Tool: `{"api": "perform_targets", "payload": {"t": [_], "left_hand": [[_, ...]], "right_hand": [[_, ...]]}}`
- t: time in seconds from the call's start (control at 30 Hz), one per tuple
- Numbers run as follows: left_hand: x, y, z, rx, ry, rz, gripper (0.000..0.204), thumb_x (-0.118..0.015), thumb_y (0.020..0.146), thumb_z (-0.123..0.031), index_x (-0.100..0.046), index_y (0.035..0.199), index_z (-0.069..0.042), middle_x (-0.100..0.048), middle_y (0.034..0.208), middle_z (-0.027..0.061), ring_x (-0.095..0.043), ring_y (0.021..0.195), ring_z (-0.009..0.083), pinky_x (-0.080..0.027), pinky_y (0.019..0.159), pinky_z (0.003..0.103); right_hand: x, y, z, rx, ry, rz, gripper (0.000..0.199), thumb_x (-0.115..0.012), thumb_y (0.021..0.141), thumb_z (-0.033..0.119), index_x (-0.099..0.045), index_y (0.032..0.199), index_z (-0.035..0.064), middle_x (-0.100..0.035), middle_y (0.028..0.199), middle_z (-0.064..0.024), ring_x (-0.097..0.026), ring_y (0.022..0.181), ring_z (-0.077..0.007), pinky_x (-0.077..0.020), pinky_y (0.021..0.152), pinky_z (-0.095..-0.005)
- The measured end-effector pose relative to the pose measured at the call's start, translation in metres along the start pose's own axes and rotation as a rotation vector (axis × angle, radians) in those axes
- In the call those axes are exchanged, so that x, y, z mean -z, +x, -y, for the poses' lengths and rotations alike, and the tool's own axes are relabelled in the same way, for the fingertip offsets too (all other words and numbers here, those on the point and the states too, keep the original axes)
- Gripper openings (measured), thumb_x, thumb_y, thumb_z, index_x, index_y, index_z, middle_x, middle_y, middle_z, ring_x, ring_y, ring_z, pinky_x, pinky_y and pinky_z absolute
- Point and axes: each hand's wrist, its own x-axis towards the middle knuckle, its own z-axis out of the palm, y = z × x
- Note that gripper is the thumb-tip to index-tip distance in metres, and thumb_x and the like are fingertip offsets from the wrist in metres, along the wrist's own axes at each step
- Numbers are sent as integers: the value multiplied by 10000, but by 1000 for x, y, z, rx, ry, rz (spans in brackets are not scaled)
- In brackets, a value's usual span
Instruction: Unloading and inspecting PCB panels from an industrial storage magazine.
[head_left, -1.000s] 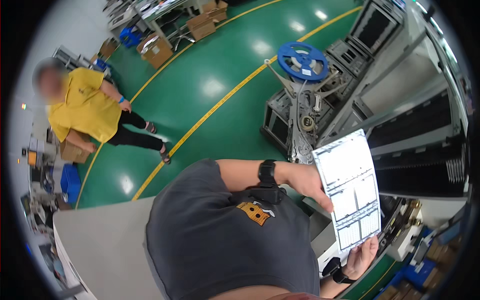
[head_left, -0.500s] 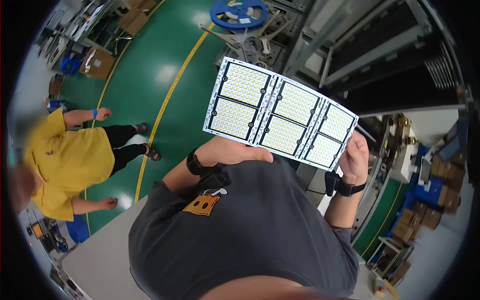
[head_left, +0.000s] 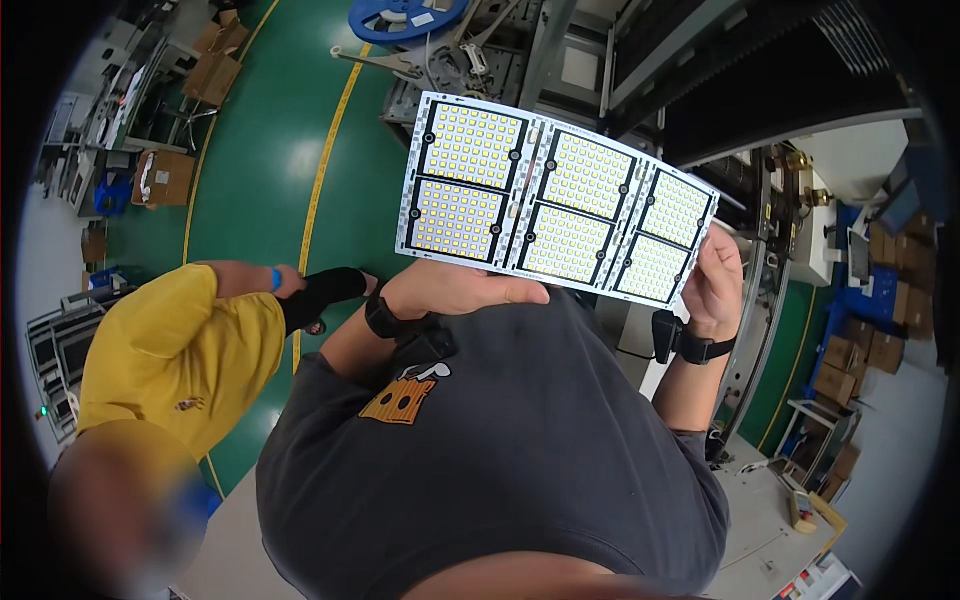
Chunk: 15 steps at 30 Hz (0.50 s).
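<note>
Held up in front of my chest is a white LED circuit board panel. It carries several black-bordered squares filled with rows of small yellowish chips. My left hand grips its lower left edge, thumb lying along the near edge and the other fingers hidden beneath. At the lower right corner, my right hand is closed on the panel's short side with bent fingers. The panel tilts slightly, its left end farther from me than the right. Both my wrists wear black straps with small black boxes.
To my left stands a person in a yellow shirt. A blue reel lies on equipment at the far side. Dark machinery fills the far right. A pale table is at lower left; cardboard boxes are stacked on the right.
The person in yellow has come closer on my left. My view has turned slightly, and the panel sits a little higher in it. Both hands keep their hold.
</note>
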Motion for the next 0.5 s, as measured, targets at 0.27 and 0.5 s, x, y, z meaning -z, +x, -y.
{"api": "perform_targets", "payload": {"t": [0.27,0.5], "left_hand": [[13,-15,-13,82,-96,27,398,-734,769,-124,-599,1132,-33,-640,1076,53,-595,978,171,-458,859,282],[10,-22,-7,8,-32,-21,403,-731,756,-50,-593,1133,-18,-640,1069,55,-591,984,160,-461,859,286]], "right_hand": [[-22,-5,-10,22,14,-34,396,-517,937,205,-490,1215,-75,-621,1111,-128,-618,977,-177,-476,863,-297],[-22,-7,-16,51,-17,-28,399,-513,940,210,-490,1214,-78,-622,1108,-129,-618,975,-171,-472,867,-291]]}}
